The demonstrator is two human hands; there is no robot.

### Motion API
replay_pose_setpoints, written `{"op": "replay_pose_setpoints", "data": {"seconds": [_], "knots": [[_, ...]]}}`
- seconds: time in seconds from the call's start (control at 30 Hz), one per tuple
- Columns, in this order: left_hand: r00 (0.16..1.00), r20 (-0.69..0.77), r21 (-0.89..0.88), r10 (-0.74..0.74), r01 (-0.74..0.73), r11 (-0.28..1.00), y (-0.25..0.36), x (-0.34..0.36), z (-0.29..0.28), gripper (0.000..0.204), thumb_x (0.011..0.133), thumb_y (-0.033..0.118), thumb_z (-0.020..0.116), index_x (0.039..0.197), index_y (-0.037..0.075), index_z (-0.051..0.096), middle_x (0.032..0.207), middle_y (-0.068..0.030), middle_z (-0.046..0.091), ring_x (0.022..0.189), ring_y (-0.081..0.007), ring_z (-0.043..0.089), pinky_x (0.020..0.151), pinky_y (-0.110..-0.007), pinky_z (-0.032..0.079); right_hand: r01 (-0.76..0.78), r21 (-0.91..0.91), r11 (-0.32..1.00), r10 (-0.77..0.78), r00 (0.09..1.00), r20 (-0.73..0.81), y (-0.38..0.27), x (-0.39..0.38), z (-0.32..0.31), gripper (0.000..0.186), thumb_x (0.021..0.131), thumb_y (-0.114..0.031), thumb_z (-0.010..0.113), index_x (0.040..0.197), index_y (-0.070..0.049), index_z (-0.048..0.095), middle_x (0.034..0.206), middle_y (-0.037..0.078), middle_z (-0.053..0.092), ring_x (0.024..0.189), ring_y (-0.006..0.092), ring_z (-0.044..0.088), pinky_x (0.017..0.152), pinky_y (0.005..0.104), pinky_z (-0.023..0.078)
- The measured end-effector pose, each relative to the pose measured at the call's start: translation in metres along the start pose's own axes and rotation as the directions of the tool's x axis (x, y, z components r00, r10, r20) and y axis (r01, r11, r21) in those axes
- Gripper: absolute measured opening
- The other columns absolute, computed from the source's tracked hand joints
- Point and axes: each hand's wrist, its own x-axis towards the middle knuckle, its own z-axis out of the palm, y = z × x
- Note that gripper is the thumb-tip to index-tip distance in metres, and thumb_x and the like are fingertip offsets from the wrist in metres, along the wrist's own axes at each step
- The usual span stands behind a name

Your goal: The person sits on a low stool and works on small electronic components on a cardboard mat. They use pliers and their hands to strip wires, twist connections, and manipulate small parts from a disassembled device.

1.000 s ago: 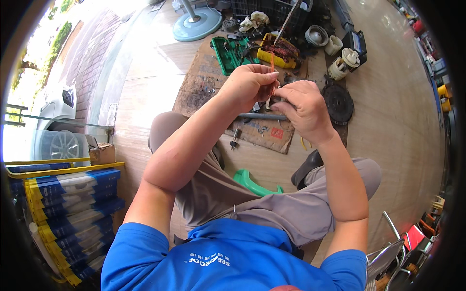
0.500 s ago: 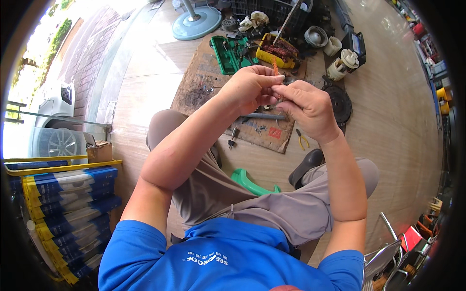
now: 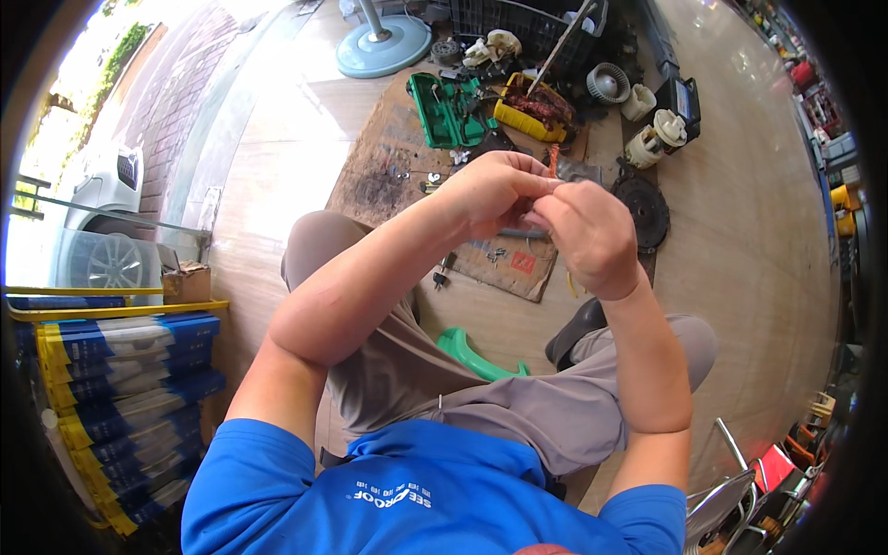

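Note:
My left hand (image 3: 495, 192) and my right hand (image 3: 592, 233) meet in front of me, fingertips pinched together. A thin orange-red strip (image 3: 553, 159) sticks up from between them; its lower end is hidden by my fingers. Both hands are closed. Below them, a stained cardboard sheet (image 3: 365, 180) lies on the floor. Just beyond my fingers stands a yellow container (image 3: 518, 118) filled with reddish-brown stringy material. To its left is an open green case (image 3: 430, 109). A grey bar on the cardboard is partly covered by my hands.
A dark round disc (image 3: 640, 213), a white pump-like part (image 3: 659, 137) and a blower wheel (image 3: 608, 83) lie to the right. A blue-grey round stand base (image 3: 384, 54) is at the back. A green curved piece (image 3: 476, 356) sits between my legs. Stacked blue-yellow packages (image 3: 129, 398) are at left.
Both hands have come slightly nearer and to the right, and my right hand has turned with its back more upward. It now covers most of the yellow-handled pliers on the floor.

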Motion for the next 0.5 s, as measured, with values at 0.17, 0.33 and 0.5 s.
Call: {"op": "replay_pose_setpoints", "data": {"seconds": [0.17, 0.33, 0.5], "knots": [[0.979, 0.147, 0.202, -0.144, 0.113, 0.973, 0.009, -0.016, 0.004, 0.025, 0.103, 0.026, 0.061, 0.115, 0.004, 0.060, 0.100, -0.0055, 0.066, 0.088, -0.0164, 0.067, 0.082, -0.041, 0.061, 0.103, -0.076, 0.992, -0.104, 0.995, -0.007, -0.013, -0.004, -0.004, 0.023, 0.072, -0.006, 0.071, 0.094, 0.000, 0.068, 0.085, 0.009, 0.062, 0.071, 0.0240, 0.063, 0.060, 0.0326, 0.053], [0.985, 0.168, 0.056, -0.043, 0.034, 0.998, 0.000, -0.018, 0.001, 0.023, 0.103, 0.016, 0.059, 0.120, 0.000, 0.058, 0.109, -0.0062, 0.065, 0.093, -0.0177, 0.069, 0.082, -0.033, 0.059, 0.100, -0.054, 0.993, -0.101, 0.995, -0.014, -0.020, -0.009, -0.001, 0.021, 0.072, -0.004, 0.071, 0.092, 0.000, 0.069, 0.088, 0.009, 0.063, 0.078, 0.0238, 0.066, 0.063, 0.0321, 0.055], [0.993, 0.093, -0.073, 0.073, -0.066, 0.995, 0.002, -0.024, 0.002, 0.048, 0.100, 0.006, 0.061, 0.145, -0.001, 0.045, 0.107, -0.0075, 0.064, 0.090, -0.0140, 0.068, 0.079, -0.028, 0.057, 0.122, -0.151, 0.981, -0.125, 0.992, -0.009, -0.022, -0.010, 0.002, 0.019, 0.069, -0.005, 0.071, 0.088, -0.001, 0.070, 0.089, 0.008, 0.064, 0.089, 0.0246, 0.066, 0.072, 0.0366, 0.054]]}}
